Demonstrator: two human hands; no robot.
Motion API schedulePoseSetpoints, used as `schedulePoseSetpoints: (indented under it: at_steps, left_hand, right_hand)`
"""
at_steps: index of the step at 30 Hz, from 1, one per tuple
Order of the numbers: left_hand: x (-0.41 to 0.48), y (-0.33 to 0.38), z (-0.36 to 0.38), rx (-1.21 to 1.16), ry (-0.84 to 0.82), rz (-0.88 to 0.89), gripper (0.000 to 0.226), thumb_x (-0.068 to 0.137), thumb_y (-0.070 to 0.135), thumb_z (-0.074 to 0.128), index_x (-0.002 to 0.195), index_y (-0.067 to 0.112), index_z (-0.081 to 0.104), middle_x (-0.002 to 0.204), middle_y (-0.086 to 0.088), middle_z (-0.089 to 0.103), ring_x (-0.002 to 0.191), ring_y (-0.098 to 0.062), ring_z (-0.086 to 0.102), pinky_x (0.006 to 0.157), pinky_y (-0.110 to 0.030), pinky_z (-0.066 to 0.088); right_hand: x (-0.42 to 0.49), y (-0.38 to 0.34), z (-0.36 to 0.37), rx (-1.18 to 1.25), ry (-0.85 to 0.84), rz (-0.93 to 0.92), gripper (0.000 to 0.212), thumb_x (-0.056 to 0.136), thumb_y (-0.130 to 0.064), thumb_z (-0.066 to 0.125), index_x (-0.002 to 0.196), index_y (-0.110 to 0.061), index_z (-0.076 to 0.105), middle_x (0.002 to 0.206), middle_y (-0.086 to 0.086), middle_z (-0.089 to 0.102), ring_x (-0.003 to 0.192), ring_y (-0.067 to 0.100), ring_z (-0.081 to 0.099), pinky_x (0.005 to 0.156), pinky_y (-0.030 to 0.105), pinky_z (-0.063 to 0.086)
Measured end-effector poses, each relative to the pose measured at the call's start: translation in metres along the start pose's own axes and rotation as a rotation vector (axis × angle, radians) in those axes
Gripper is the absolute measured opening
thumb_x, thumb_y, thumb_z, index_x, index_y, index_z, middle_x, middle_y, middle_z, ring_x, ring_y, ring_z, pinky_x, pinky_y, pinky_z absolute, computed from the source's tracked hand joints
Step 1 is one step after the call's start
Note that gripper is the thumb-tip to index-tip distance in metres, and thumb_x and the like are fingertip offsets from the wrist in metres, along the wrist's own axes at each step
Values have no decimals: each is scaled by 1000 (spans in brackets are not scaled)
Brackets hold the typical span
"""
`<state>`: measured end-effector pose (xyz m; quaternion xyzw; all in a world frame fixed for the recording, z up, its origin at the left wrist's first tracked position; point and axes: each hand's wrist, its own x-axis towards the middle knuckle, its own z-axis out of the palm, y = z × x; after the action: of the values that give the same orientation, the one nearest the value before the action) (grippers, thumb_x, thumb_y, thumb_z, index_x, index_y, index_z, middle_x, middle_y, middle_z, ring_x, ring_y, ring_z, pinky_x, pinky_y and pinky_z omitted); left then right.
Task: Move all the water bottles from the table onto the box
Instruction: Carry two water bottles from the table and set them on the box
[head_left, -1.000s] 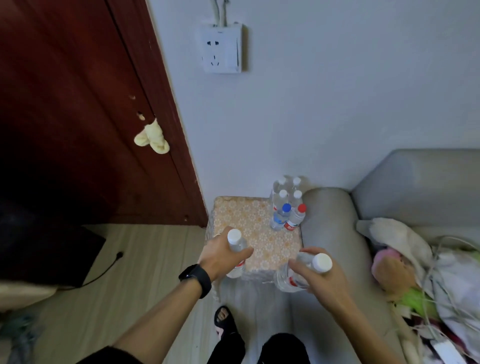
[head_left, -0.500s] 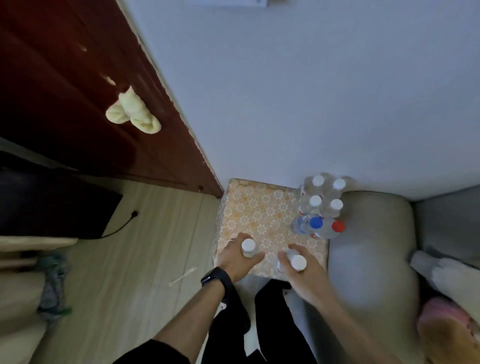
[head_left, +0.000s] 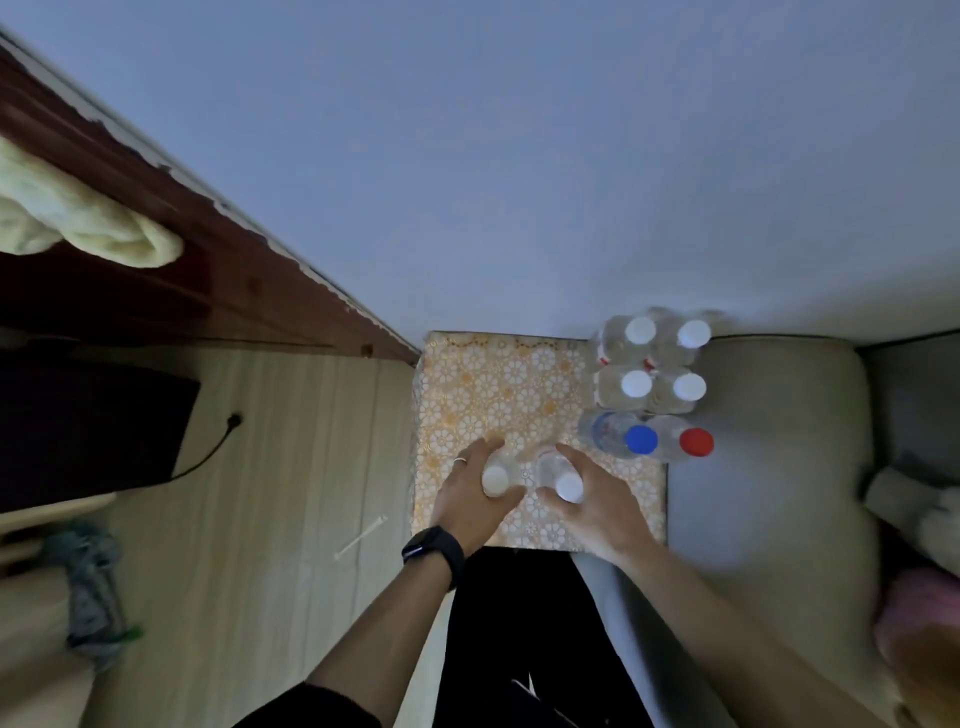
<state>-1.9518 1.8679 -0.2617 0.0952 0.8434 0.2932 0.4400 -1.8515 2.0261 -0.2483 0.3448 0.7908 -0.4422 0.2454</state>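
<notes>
A box (head_left: 498, 395) covered in orange flowered paper stands against the wall. My left hand (head_left: 470, 499) grips a clear bottle with a white cap (head_left: 495, 479) upright over the box's near part. Beside it my right hand (head_left: 597, 504) holds a second white-capped bottle (head_left: 567, 486), also upright. Several more bottles stand along the box's right edge: white-capped ones (head_left: 638, 384) at the back, then a blue-capped one (head_left: 640, 439) and a red-capped one (head_left: 696, 442).
A grey sofa arm (head_left: 769, 467) adjoins the box on the right. A dark wooden door (head_left: 171, 280) with a pale cloth (head_left: 88, 223) hanging on it is at left. A black cable (head_left: 218, 447) and a white stick (head_left: 361, 538) lie on the wooden floor.
Both hands have carried their bottles forward over the box and brought them side by side. My head has tilted further down, so the box looks larger.
</notes>
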Motion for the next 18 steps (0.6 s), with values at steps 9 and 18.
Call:
schedulePoseSetpoints:
  at_steps: [9,18]
  left_hand:
    - [-8,-5,-28,191,30,149,34,98,38,60,131,34,53,150,7,45,124,-20,57,94,-38,50]
    - [30,39,-28,196,65,244,29,98,31,60,126,29,50,124,0,65,99,-23,63,86,-44,52]
  right_hand:
    - [-17,-8,1,-489,168,-49,46,98,-46,53,136,-20,54,118,6,63,90,29,69,63,35,46]
    - [3,-41,-39,-610,246,-46,46,102,-50,43,133,-17,51,103,6,71,89,25,68,61,30,44]
